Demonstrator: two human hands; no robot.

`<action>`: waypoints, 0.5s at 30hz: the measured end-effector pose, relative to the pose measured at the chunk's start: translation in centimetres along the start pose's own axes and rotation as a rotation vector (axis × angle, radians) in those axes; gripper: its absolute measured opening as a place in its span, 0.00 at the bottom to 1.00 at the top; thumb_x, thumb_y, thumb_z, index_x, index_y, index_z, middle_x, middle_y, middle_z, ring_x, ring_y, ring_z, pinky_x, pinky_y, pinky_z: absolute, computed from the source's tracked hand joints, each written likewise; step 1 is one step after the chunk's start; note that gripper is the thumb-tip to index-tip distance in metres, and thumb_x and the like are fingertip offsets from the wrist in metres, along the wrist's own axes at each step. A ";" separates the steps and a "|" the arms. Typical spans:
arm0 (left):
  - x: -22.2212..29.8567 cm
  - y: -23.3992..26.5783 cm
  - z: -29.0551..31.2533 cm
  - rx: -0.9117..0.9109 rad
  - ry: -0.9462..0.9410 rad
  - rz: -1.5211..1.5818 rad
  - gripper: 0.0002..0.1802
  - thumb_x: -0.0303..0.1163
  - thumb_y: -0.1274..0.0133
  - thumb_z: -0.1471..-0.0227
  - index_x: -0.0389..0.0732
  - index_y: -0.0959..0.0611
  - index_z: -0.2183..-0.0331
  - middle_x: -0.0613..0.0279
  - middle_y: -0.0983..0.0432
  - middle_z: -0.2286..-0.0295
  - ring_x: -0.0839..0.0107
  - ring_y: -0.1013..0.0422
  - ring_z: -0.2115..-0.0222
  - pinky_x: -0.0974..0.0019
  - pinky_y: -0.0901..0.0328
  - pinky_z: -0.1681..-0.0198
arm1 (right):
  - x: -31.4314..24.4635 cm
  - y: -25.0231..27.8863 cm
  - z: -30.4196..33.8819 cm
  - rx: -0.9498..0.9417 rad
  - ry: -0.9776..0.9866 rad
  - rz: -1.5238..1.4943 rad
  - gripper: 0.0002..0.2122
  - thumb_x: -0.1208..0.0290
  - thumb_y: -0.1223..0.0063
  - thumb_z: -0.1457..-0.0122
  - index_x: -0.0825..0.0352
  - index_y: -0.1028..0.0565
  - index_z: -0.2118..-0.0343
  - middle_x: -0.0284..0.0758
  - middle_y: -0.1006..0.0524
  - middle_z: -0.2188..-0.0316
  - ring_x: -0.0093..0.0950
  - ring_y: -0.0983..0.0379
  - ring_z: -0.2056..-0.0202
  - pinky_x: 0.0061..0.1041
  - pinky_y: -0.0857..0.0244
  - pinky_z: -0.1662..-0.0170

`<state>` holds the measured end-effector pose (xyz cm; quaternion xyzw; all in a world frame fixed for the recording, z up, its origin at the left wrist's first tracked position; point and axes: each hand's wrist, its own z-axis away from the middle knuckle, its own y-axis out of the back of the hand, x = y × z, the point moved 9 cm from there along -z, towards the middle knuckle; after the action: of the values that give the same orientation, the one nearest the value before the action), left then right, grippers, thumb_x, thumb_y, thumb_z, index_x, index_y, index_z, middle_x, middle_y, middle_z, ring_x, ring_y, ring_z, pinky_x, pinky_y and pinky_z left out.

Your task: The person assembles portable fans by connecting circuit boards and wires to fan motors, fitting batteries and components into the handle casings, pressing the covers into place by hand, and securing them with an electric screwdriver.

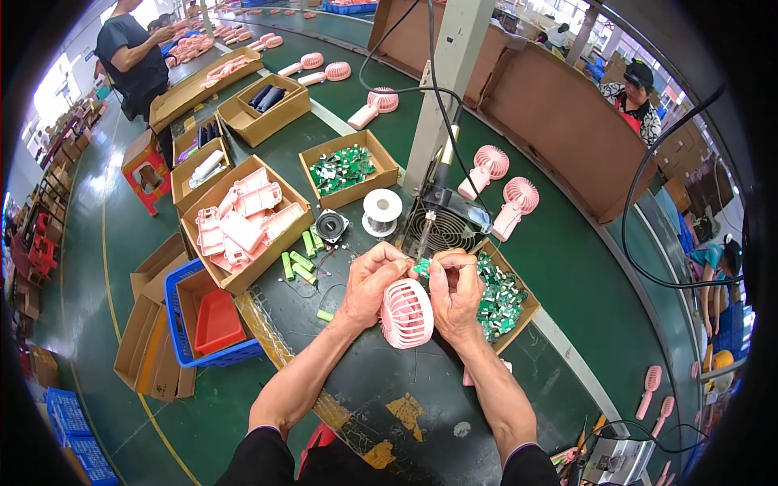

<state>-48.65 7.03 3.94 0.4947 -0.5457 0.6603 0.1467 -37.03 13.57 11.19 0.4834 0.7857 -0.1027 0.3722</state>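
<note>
My left hand (pixel 371 285) is closed, its fingers curled beside a pink slatted fan head (pixel 408 316) that it holds. My right hand (pixel 456 296) is closed too, thumb and forefinger pinching at a small green circuit board (pixel 422 267). That board sits between the fingertips of both hands, just above the fan head. A soldering iron (pixel 443 166) is fixed upright in a stand, and its tip points down at the board. Whether tip and board touch is too small to tell. Fine wires between the fingers are mostly hidden.
A solder spool (pixel 382 212) and green battery cells (pixel 301 267) lie ahead of my left hand. Boxes hold circuit boards (pixel 501 304), more boards (pixel 344 170) and pink shells (pixel 247 223). Pink handheld fans (pixel 519 202) rest on the green conveyor. Black cables loop overhead; co-workers stand farther off.
</note>
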 end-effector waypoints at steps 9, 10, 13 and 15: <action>0.1 0.1 0.1 0.009 -0.003 -0.014 0.04 0.25 0.52 0.43 0.35 0.24 0.69 0.59 0.23 0.73 0.77 0.27 0.74 0.73 0.31 0.70 | -0.3 0.0 -0.1 -0.012 0.006 0.011 0.07 0.84 0.48 0.43 0.72 0.34 0.66 0.40 0.27 0.71 0.24 0.30 0.75 0.20 0.34 0.74; 0.1 0.1 0.1 0.010 -0.002 -0.013 0.04 0.25 0.52 0.43 0.35 0.24 0.69 0.59 0.23 0.73 0.77 0.27 0.74 0.73 0.31 0.70 | -0.5 0.0 -0.1 -0.013 0.020 0.029 0.07 0.84 0.48 0.43 0.72 0.34 0.66 0.41 0.27 0.71 0.24 0.29 0.75 0.21 0.34 0.74; 0.1 0.1 0.1 0.007 0.004 -0.013 0.04 0.25 0.52 0.43 0.35 0.24 0.68 0.59 0.23 0.73 0.77 0.27 0.74 0.73 0.31 0.70 | -0.8 0.0 -0.2 -0.014 0.048 0.055 0.07 0.84 0.47 0.43 0.72 0.34 0.66 0.41 0.27 0.71 0.26 0.28 0.75 0.21 0.34 0.75; 0.2 0.0 0.1 0.001 -0.007 -0.004 0.04 0.25 0.52 0.43 0.35 0.24 0.68 0.59 0.23 0.73 0.77 0.27 0.74 0.73 0.31 0.70 | -1.0 0.0 -0.2 -0.015 0.062 0.064 0.07 0.84 0.47 0.44 0.72 0.34 0.66 0.41 0.26 0.71 0.26 0.28 0.76 0.22 0.33 0.75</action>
<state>-48.70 6.86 4.12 0.4982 -0.5446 0.6587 0.1460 -36.89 13.01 12.04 0.5084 0.7818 -0.0698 0.3543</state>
